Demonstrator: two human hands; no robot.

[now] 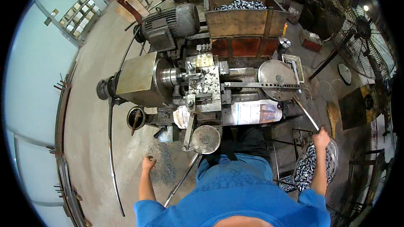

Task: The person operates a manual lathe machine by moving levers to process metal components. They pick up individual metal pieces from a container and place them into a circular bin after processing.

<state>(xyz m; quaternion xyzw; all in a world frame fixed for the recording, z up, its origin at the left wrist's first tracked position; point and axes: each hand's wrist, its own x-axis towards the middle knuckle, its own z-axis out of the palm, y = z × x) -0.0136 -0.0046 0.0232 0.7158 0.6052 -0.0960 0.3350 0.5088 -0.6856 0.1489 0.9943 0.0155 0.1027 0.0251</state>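
My right hand [321, 139] is wrapped round the lower end of a steel lever [307, 114]. That lever slants up to a round metal disc [273, 75] at the right of the lathe [205, 85]. Left of the machine, my left hand [149, 163] hangs above the floor with curled fingers. A small dark spot shows at its fingertips, too small to name. A second lever [182, 179] runs down from a smaller disc [205, 139] beside my left arm. The lathe's chuck [169, 77] faces the tool block at its middle.
A basket [332, 159] of small metal parts stands below my right hand. Behind the lathe is a large bin [244, 23] holding more parts, beside a motor [170, 23]. A pot with a brush [136, 118] hangs at the left. A fan [362, 29] stands far right.
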